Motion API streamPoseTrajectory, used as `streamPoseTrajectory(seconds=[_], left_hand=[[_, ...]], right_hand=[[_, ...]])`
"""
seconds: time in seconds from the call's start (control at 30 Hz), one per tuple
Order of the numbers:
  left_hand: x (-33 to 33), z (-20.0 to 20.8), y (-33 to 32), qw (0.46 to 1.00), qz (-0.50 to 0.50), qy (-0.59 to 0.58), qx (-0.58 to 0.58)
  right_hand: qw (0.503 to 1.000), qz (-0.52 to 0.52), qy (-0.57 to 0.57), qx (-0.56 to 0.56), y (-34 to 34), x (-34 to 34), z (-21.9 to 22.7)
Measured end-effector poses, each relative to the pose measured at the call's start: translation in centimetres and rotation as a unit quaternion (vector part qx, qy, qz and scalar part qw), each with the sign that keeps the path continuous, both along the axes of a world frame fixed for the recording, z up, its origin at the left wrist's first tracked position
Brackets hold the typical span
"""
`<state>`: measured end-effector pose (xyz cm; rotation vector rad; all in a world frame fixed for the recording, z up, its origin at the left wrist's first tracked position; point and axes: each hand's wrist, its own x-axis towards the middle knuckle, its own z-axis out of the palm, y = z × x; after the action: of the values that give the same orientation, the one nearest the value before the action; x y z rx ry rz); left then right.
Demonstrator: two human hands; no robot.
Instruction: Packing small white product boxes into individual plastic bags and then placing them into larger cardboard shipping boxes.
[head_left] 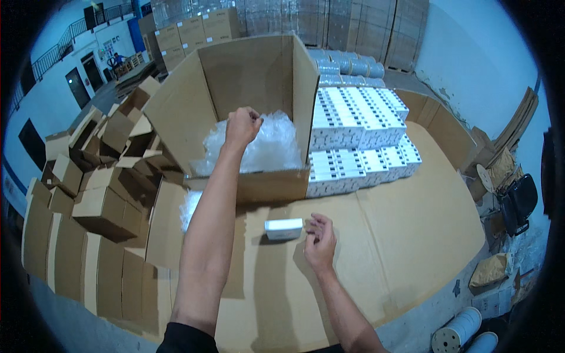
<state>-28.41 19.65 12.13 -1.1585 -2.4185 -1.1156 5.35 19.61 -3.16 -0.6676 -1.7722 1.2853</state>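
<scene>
My left hand [243, 126] reaches over the front wall of a tall open cardboard box [238, 187]. Its fingers are curled together above a heap of clear plastic bags [268, 144] inside; whatever they may hold is too small to make out. On the cardboard-covered surface, a small white box [283, 229] stands on its long side. Just right of that box is my right hand [320, 241], its fingers loosely bent and apart with nothing between them.
Stacks of white printed boxes [359, 126] rise right of the tall box. Open empty cartons [106, 206] pile up at left. A cardboard sheet [406, 235] covers the work surface. Wire spools [459, 329] and a black chair [519, 197] stand at right.
</scene>
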Motion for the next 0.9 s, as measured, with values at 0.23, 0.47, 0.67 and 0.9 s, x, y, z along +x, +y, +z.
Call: streamPoseTrajectory(seconds=[0.23,0.47,0.67,0.9], left_hand=[[-9.6,-6.2,4.1,0.982,0.003,0.157,-0.105],[-8.6,-3.9,6.2,0.976,-0.031,0.186,-0.108],[-7.4,2.8,3.7,0.972,-0.076,0.221,0.013],[-2.4,8.9,0.0,0.972,0.02,0.067,0.225]], right_hand=[[0.999,0.013,-0.009,-0.03,-1.0,-0.4,0.2],[0.999,-0.002,-0.016,-0.041,-0.2,-0.5,0.3],[1.0,-0.008,0.001,-0.03,-0.2,-0.5,-0.2],[0.999,0.003,0.004,-0.052,-0.5,-0.1,-0.6]])
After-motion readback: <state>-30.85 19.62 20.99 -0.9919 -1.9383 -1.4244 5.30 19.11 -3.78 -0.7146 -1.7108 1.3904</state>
